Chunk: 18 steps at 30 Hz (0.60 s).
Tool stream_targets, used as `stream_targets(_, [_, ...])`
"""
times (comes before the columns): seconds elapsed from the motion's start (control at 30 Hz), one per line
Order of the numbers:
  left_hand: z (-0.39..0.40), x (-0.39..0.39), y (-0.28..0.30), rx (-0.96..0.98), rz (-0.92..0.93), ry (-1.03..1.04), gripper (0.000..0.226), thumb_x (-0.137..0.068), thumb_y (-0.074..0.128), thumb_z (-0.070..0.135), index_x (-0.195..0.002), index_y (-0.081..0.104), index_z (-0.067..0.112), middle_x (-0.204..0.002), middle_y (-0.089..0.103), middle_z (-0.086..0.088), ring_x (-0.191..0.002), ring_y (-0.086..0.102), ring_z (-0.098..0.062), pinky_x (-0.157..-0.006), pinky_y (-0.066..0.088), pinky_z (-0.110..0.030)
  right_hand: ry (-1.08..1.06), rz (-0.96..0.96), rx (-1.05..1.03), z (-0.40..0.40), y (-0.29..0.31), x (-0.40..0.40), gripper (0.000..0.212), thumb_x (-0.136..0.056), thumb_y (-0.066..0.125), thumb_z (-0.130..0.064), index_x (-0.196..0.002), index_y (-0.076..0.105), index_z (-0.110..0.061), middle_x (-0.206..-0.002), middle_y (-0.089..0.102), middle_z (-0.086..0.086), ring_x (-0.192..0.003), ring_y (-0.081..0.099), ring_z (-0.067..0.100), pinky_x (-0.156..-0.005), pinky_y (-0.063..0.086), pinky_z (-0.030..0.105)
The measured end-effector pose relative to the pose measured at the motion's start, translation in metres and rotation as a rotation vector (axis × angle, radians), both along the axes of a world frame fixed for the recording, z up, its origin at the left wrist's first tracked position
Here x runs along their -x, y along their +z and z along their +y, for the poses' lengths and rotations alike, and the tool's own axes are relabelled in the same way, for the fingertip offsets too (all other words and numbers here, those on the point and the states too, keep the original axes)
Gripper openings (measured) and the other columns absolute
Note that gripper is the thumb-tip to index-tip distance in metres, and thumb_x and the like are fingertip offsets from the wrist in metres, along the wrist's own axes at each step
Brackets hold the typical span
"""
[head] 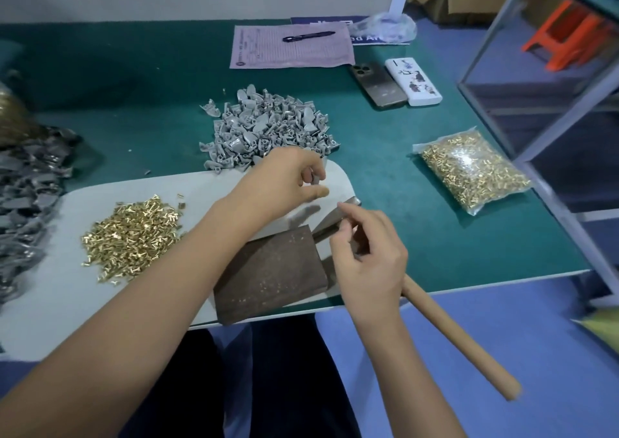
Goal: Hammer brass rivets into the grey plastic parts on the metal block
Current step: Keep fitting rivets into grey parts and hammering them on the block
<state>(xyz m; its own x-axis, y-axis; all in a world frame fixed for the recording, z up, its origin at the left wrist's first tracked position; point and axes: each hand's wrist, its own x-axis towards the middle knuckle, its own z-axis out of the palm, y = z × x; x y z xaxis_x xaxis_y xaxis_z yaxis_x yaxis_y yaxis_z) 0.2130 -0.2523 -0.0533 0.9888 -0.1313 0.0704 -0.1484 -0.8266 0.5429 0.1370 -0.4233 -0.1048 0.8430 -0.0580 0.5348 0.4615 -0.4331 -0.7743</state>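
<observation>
A brown metal block (268, 270) lies on a white mat (83, 303) at the table's front edge; its top is bare. My left hand (284, 183) reaches over the mat's far corner and pinches a grey plastic part (315, 179) by the near edge of the grey parts pile (268, 126). My right hand (368, 263) is curled round the hammer (462, 344) where head meets handle, to the right of the block. The wooden handle sticks out past the table edge. Loose brass rivets (130, 233) are heaped on the mat at left.
A clear bag of brass rivets (472, 169) lies at right. More grey parts (23, 196) are heaped at far left. A phone (378, 84), a white power bank (412, 81) and a pink form with a pen (291, 45) lie behind. A metal frame (549, 183) borders the right side.
</observation>
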Motion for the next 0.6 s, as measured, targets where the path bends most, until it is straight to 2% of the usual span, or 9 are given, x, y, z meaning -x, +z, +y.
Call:
stream_targets(0.07, [0.000,0.016,0.013,0.140,-0.028,0.019,0.017,-0.083,0.080,0.030,-0.092,0.067,0.023,-0.079,0.062,0.009,-0.069,0.055,-0.009,-0.066,0.047,-0.025,0.008,-0.015,0.018,0.000,0.000,-0.001,0.021,-0.092,0.061,-0.009,-0.106,0.076,-0.012,-0.091,0.064,-0.004,-0.077,0.060,0.016,-0.070,0.047,0.023])
stream_targets(0.17, [-0.001,0.058,0.034,0.415,-0.055,0.027,0.010,-0.087,0.076,0.024,-0.088,0.066,0.023,-0.077,0.063,0.003,-0.068,0.057,-0.016,-0.061,0.044,-0.015,0.034,-0.033,0.066,0.001,0.002,-0.001,0.017,-0.090,0.066,-0.004,-0.103,0.075,-0.011,-0.092,0.067,-0.006,-0.084,0.062,0.017,-0.074,0.050,0.025])
stream_targets(0.23, [0.000,0.093,0.043,0.535,-0.034,0.003,0.008,-0.089,0.075,0.023,-0.088,0.067,0.026,-0.081,0.066,0.003,-0.071,0.062,-0.013,-0.064,0.050,-0.020,0.045,-0.047,0.098,0.001,0.003,-0.001,0.017,-0.089,0.069,-0.002,-0.101,0.075,-0.011,-0.092,0.068,-0.008,-0.085,0.064,0.018,-0.076,0.051,0.029])
stream_targets(0.3, [0.003,0.125,0.044,0.618,-0.010,0.006,0.008,-0.089,0.075,0.023,-0.090,0.070,0.028,-0.086,0.068,0.001,-0.080,0.066,-0.019,-0.077,0.054,-0.034,0.045,-0.049,0.130,0.001,0.003,-0.001,0.016,-0.088,0.072,-0.001,-0.100,0.076,-0.011,-0.091,0.068,-0.008,-0.083,0.064,0.019,-0.075,0.052,0.033])
stream_targets(0.33, [0.006,0.138,0.041,0.643,-0.005,0.029,0.007,-0.089,0.075,0.023,-0.091,0.071,0.028,-0.087,0.069,0.000,-0.082,0.066,-0.024,-0.080,0.053,-0.037,0.045,-0.041,0.137,0.001,0.002,-0.001,0.016,-0.088,0.072,-0.001,-0.100,0.076,-0.011,-0.090,0.069,-0.006,-0.082,0.064,0.020,-0.075,0.053,0.036])
stream_targets(0.4, [0.012,0.158,0.033,0.678,-0.013,0.107,0.007,-0.089,0.075,0.022,-0.090,0.072,0.028,-0.085,0.070,-0.004,-0.082,0.065,-0.031,-0.077,0.052,-0.034,0.053,-0.025,0.140,0.002,0.001,0.000,0.015,-0.088,0.072,-0.001,-0.100,0.076,-0.010,-0.090,0.070,-0.003,-0.082,0.064,0.022,-0.075,0.054,0.041])
stream_targets(0.47, [0.020,0.169,0.024,0.673,-0.024,0.193,0.009,-0.088,0.075,0.021,-0.088,0.073,0.029,-0.083,0.070,-0.004,-0.080,0.065,-0.032,-0.077,0.053,-0.033,0.063,-0.028,0.150,0.002,0.001,0.000,0.015,-0.088,0.071,-0.002,-0.100,0.075,-0.010,-0.090,0.071,-0.002,-0.082,0.064,0.023,-0.075,0.054,0.043])
stream_targets(0.53, [0.027,0.176,0.015,0.615,-0.034,0.268,0.009,-0.088,0.075,0.022,-0.088,0.072,0.030,-0.083,0.070,0.001,-0.080,0.066,-0.027,-0.082,0.053,-0.035,0.076,-0.023,0.156,0.002,0.000,0.000,0.015,-0.088,0.068,-0.005,-0.100,0.075,-0.011,-0.090,0.071,-0.003,-0.083,0.065,0.024,-0.077,0.054,0.045])
stream_targets(0.6, [0.032,0.180,0.011,0.535,-0.073,0.320,0.009,-0.089,0.074,0.023,-0.088,0.071,0.032,-0.082,0.069,0.006,-0.077,0.064,-0.017,-0.078,0.052,-0.026,0.082,-0.002,0.145,0.002,0.000,-0.001,0.015,-0.089,0.066,-0.008,-0.101,0.075,-0.013,-0.091,0.070,-0.004,-0.084,0.066,0.024,-0.079,0.054,0.047])
